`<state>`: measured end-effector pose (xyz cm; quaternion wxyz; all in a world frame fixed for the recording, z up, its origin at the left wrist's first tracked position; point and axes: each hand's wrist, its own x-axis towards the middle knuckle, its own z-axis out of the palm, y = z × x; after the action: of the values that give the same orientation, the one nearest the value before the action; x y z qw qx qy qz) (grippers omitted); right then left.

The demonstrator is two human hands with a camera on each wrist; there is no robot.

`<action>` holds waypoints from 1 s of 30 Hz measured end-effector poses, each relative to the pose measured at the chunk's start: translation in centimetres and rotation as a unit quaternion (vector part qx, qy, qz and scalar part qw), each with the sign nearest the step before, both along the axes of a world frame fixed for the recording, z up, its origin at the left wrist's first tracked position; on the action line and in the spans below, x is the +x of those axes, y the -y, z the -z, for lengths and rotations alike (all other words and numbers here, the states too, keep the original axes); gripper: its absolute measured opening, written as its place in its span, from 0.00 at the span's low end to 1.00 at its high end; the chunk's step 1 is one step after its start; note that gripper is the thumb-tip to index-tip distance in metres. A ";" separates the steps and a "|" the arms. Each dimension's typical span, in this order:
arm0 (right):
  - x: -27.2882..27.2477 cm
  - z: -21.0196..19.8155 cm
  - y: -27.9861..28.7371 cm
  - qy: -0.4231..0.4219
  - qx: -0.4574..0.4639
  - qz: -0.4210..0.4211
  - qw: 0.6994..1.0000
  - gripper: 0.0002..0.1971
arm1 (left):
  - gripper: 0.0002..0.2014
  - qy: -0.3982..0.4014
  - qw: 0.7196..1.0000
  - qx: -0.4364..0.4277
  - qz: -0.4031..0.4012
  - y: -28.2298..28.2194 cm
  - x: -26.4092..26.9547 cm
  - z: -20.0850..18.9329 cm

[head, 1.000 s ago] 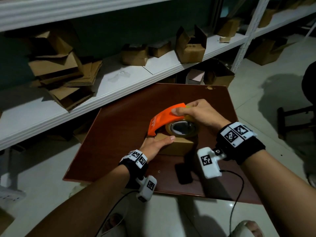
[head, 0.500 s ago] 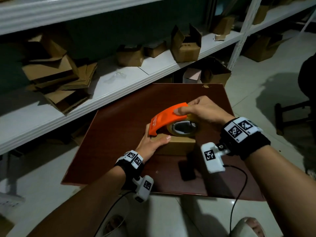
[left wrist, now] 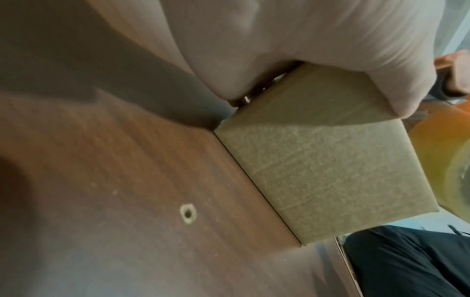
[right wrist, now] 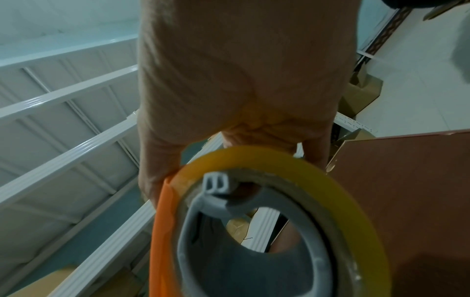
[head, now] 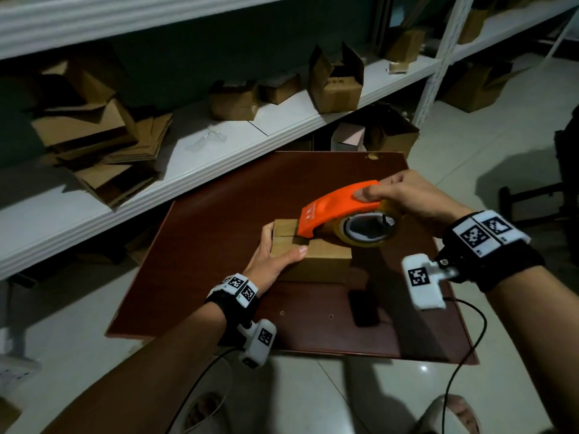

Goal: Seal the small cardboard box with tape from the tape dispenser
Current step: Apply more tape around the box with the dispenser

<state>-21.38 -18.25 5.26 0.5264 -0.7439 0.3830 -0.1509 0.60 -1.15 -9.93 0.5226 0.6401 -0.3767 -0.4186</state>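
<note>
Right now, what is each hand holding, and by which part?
The right hand grips the orange tape dispenser by its rear top. The left hand holds the small cardboard box at its left end.

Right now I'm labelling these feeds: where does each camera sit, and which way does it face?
Head: worn on the head, facing down at the table; both forearms, left hand, right hand.
Left wrist: under the left hand, along the small cardboard box.
Right wrist: under the right hand, facing the tape dispenser.
All share the table; head and left wrist share the box.
</note>
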 end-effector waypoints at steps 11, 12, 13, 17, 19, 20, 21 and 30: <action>0.6 -0.3 0.0 -0.070 -0.032 0.000 0.997 0.18 | 0.49 -0.006 1.000 -0.002 -0.004 0.2 0.1 0.0; 0.8 -0.4 -0.1 -0.083 -0.042 0.004 0.996 0.18 | 0.49 -0.005 1.000 -0.001 -0.005 0.1 0.1 -0.1; 1.1 -0.4 -0.2 -0.095 -0.051 0.006 0.994 0.18 | 0.50 -0.003 1.000 -0.001 -0.006 0.2 0.1 -0.1; 1.8 -0.5 -0.4 -0.105 -0.065 0.008 0.992 0.18 | 0.51 0.002 1.000 0.007 -0.008 0.2 0.2 -0.1; 2.1 -0.5 -0.6 -0.106 -0.074 0.015 0.992 0.23 | 0.51 0.004 1.000 0.011 -0.011 0.2 0.1 -0.2; 2.2 -0.6 -0.7 -0.106 -0.078 0.019 0.991 0.24 | 0.51 0.005 1.000 0.013 -0.012 0.2 0.1 -0.2; 2.4 -0.6 -0.8 -0.107 -0.083 0.021 0.991 0.24 | 0.51 0.004 1.000 0.016 -0.014 0.2 0.1 -0.1; 2.9 -0.6 -1.1 -0.121 -0.088 0.028 0.988 0.23 | 0.46 -0.052 0.997 0.048 -0.010 1.2 0.8 -2.1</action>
<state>-18.48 -17.11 5.83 0.4041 -0.7894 0.4493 -0.1076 1.43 -2.32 -7.81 0.5146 0.6456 -0.3220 -0.4634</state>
